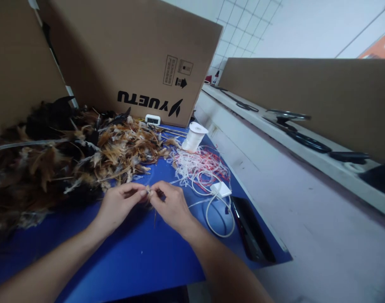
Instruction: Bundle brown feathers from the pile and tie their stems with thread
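My left hand (pixel 119 205) and my right hand (pixel 170 203) meet over the blue table (pixel 142 256), fingertips pinched close together. Between them is a small tan feather (pixel 148 191), mostly covered by the fingers; a thin dark strand hangs below. Just behind and to the left spreads a large pile of brown and black feathers (pixel 123 147). To the right of my right hand lies a tangle of white and red ribbon strands (pixel 195 164), and a white spool (pixel 194 136) stands at its back edge.
A cardboard box (pixel 126 50) rises behind the feathers, with a small white digital display (pixel 152 120) at its foot. A white charger (pixel 221 189) with a looped cable and a black phone-like slab (pixel 252 229) lie near the right edge. Glasses (pixel 247 106) rest on the ledge.
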A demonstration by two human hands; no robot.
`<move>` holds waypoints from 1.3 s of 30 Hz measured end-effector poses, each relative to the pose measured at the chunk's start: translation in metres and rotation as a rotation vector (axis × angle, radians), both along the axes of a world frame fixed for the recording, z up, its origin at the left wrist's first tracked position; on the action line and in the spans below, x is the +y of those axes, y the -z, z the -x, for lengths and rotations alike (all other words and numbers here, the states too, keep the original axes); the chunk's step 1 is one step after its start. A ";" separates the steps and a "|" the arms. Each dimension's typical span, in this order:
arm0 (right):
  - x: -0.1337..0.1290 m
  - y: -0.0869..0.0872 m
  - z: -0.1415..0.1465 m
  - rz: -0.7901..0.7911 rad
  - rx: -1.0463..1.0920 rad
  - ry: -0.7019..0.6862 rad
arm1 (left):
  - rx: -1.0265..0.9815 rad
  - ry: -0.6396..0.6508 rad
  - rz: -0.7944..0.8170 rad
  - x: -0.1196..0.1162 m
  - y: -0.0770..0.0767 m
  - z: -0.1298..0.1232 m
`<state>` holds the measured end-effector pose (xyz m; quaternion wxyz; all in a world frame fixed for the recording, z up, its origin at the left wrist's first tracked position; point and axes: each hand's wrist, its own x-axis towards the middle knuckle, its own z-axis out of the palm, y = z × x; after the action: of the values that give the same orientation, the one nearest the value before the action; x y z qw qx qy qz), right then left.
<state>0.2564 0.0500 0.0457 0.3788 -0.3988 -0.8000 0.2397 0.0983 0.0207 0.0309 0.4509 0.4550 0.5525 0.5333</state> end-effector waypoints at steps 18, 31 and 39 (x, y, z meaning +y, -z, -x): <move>-0.002 0.000 0.000 -0.034 -0.004 0.025 | -0.147 0.163 0.042 -0.006 -0.009 -0.004; -0.003 -0.002 0.000 -0.171 -0.041 0.022 | -0.353 0.176 0.107 -0.008 -0.011 -0.007; -0.006 -0.003 0.001 -0.165 -0.066 0.010 | -0.252 0.101 0.053 -0.007 -0.009 -0.008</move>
<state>0.2550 0.0440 0.0483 0.3849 -0.3781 -0.8271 0.1578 0.1066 0.0141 0.0401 0.5549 0.3997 0.4817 0.5480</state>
